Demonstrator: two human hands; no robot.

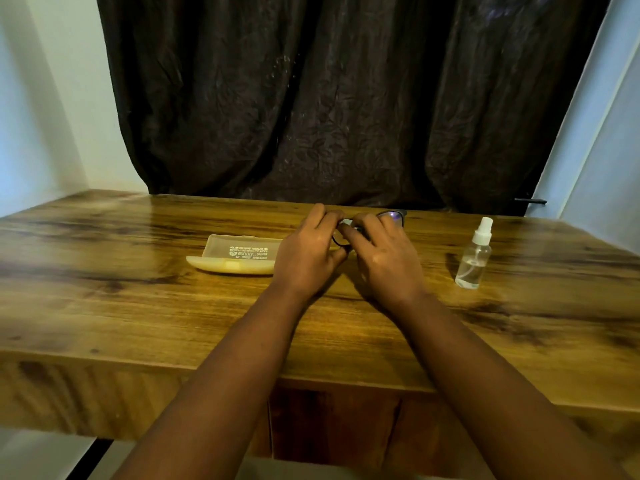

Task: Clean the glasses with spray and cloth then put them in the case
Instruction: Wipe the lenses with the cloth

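Most of the glasses (393,217) are hidden behind the two hands, which meet over the middle of the wooden table (138,306); only one dark-rimmed lens shows past the right knuckles, catching a small purplish glint, and a curve of dark rim shows in the gap between the palms. A small pale patch sits between the fingertips, probably the cloth (346,222), though too little of it shows to be sure. The left hand (308,251) has its fingers curled in toward the frame, thumb tucked under, pinching at the near lens; what exactly lies under the fingertips cannot be made out. The right hand (384,258) is curled over the frame too, back of the hand up, fingers bent down around the bridge and the far lens, so both hands have hold of the glasses, held just above the table toward its far edge. Just left of the left hand lies the case (239,254), pale and translucent, with its lid open; the printing on the lid is too blurred to read. Well off to the right stands the spray bottle (474,259), upright, clear, with liquid in its lower part and a white nozzle. A dark crumpled curtain (346,98) hangs behind the table.
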